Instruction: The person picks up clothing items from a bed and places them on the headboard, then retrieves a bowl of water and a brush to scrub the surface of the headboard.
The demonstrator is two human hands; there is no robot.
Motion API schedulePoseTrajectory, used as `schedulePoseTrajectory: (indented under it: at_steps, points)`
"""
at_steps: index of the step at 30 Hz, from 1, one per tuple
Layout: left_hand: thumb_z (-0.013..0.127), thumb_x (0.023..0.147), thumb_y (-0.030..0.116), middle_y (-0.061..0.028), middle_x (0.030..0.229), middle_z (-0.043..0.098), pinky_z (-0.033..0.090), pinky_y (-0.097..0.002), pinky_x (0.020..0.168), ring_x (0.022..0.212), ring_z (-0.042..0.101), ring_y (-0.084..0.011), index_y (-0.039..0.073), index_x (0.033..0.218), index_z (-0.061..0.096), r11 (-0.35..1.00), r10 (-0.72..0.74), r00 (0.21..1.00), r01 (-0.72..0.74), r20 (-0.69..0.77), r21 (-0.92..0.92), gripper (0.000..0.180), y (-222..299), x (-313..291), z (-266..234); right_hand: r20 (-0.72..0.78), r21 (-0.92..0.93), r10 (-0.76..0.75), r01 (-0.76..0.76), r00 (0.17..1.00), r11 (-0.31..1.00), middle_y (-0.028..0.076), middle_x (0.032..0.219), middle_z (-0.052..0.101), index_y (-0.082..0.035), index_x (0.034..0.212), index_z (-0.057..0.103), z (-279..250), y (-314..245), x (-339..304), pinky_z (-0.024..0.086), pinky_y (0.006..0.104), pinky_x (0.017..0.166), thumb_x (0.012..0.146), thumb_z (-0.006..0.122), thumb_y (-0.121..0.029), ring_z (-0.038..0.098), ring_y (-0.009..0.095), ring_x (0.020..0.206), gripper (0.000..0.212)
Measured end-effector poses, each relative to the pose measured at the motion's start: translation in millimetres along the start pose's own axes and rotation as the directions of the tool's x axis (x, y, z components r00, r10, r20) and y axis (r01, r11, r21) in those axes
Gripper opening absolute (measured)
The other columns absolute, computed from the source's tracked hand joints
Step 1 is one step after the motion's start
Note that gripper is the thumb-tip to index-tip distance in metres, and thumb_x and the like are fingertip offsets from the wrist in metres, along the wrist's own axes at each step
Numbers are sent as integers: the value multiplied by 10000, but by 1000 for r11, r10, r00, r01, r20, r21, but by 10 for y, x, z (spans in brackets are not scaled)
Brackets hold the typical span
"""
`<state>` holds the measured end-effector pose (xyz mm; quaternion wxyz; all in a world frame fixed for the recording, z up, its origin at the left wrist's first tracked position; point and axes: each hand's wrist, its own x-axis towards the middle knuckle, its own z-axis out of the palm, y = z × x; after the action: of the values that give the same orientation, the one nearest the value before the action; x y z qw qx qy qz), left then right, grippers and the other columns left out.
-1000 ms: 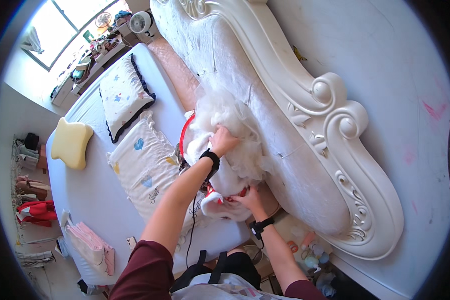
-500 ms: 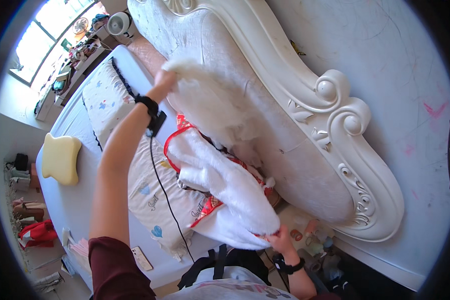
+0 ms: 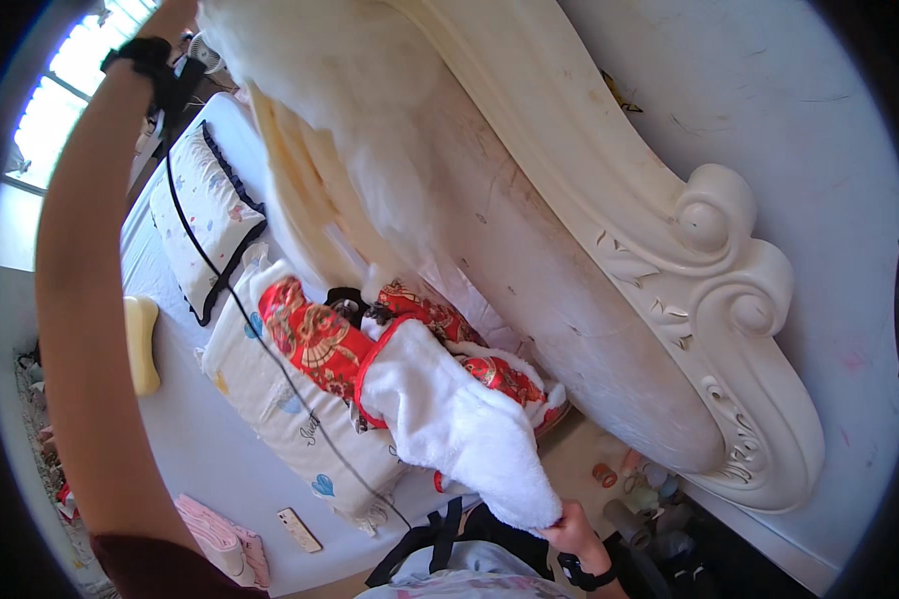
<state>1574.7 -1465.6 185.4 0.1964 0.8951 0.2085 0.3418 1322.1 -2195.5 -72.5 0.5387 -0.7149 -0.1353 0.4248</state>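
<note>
My left hand (image 3: 176, 14), cut off by the top edge, is raised high at the far left. From it hangs a long, fluffy cream-white furry piece (image 3: 360, 85) with a pale yellow underside (image 3: 315, 185); its kind is unclear, and my fingers are hidden. My right hand (image 3: 575, 537) is closed on the near end of a white plush-lined garment (image 3: 440, 394). Its outside is red with gold patterns, and red trim edges the lining. One red patterned sleeve (image 3: 315, 337) lies across a printed pillow (image 3: 270, 384), the fluffy piece just beyond.
A carved cream headboard (image 3: 649, 270) runs along the right. On the blue-sheeted bed are another printed pillow (image 3: 208, 215), a yellow cushion (image 3: 142, 344), a phone (image 3: 300, 530) and pink cloth (image 3: 225, 539). A black cable (image 3: 240, 295) trails from my left wrist. Several small items (image 3: 649, 489) stand at lower right.
My left hand has risen up and left, drawing the fluffy piece out long and showing its yellow underside. More red fabric shows. My right hand stays on the plush garment, slightly lower.
</note>
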Motion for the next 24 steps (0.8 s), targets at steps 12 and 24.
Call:
schedulePoseTrajectory:
  at_steps: [12,24]
  points:
    - [403,932,278,-110,1153,551,350,-314,951,1094,487,-189,-8,1181,521,998,-10,950,27,314,-52,397,-1051,-706,687,-11,-45,30,-31,999,998,120,801,655,-4,925,635,-11,-138,277,465,285,632,719,651,-43,618,174,709,210]
    - [791,513,543,-249,1455,78,409,-394,948,1132,466,-448,24,1412,69,943,19,517,-293,856,156,1264,-866,-4765,2202,-95,266,107,-79,990,961,178,1078,619,39,1102,574,-506,-874,-241,481,331,820,655,720,-45,598,226,1020,478]
